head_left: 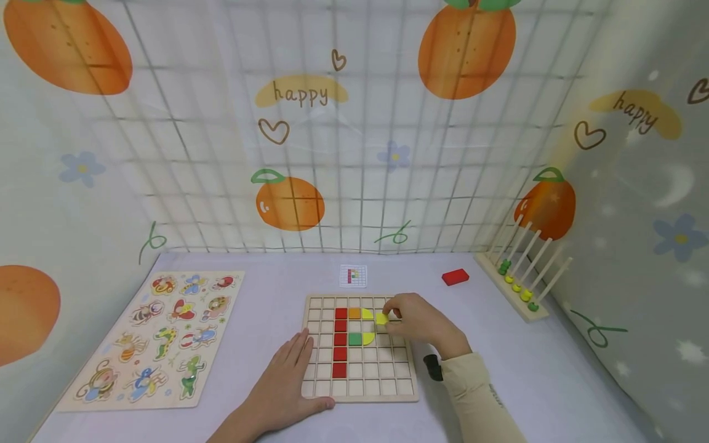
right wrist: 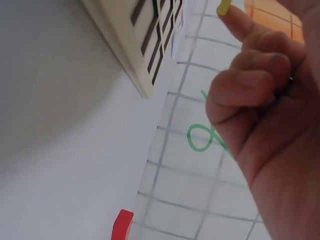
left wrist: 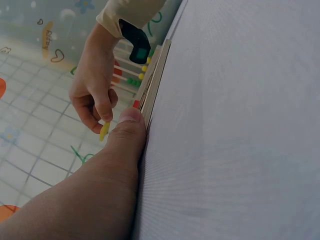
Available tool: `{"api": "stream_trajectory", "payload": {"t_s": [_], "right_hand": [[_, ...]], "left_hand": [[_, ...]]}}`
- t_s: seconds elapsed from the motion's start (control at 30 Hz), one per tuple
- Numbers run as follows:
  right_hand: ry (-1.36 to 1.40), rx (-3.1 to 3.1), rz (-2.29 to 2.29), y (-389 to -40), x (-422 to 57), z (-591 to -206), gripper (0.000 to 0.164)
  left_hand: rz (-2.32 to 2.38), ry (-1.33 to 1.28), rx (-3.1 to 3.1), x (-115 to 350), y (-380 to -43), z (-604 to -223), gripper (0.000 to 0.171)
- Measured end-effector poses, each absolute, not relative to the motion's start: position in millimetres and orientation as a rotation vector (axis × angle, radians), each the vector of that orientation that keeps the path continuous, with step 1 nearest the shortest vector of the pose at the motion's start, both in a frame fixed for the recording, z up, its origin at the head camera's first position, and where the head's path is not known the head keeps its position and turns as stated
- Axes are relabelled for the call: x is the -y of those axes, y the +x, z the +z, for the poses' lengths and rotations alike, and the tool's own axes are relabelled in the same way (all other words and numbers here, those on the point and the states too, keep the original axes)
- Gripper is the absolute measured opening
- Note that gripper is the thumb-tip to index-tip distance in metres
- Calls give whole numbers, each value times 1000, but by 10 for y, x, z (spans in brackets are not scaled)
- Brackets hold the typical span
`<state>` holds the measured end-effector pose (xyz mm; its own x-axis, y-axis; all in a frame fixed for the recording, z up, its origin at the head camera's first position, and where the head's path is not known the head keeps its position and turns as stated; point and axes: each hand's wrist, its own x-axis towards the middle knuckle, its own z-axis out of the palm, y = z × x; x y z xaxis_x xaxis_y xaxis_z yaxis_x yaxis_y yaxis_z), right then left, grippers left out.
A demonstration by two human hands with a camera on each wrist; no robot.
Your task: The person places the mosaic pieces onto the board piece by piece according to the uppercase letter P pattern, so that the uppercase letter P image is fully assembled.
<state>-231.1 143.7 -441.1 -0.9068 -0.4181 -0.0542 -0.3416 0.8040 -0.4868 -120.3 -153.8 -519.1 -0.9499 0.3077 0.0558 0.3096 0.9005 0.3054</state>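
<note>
A wooden grid board (head_left: 388, 387) lies in front of me. Down one of its columns runs a line of several red square tiles (head_left: 340, 354). Right of them sit an orange tile (head_left: 354, 313), a green tile (head_left: 355, 339) and two rounded yellow pieces (head_left: 368, 338). Between thumb and index finger, my right hand (head_left: 423, 323) pinches a yellow tile (head_left: 381, 319) above the board's upper right part; the left wrist view shows it raised, edge on. My left hand (head_left: 282, 384) rests at the board's left side, fingers straight along the edge and thumb at the front corner.
Behind the board lies a small pattern card (head_left: 353, 284). A red block (head_left: 455, 277) is at the back right, near a wooden peg stand (head_left: 536, 315) with green and yellow beads. An insect picture puzzle (head_left: 124, 317) occupies the left. Patterned cloth encloses the table.
</note>
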Motion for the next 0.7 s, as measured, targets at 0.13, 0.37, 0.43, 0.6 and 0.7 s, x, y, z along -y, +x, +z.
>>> {"api": "stream_trajectory", "payload": {"t_s": [0.13,0.37,0.43,0.6,0.7], "right_hand": [[-654,-2830,-724,-2306,-1406,-4423,21],[-716,-2824,-706,-2308,-1360,-4439,23],[-704,-2825,-702,-2306,-1348,-4438,23],[-654,-2828,-694,-2297,-1306,-4421,25],[-637,-2830,-690,-2295,-1283,-4417,25]], "left_hand": [[-489,-494,3067,1535,-1205,-5187,131],[-488,-488,3079,1526,-1205,-5177,131],[-483,-483,3079,1527,-1206,-5179,131],[-479,-471,3080,1528,-1208,-5178,132],[-487,-473,3086,1523,-1206,-5159,131]]}}
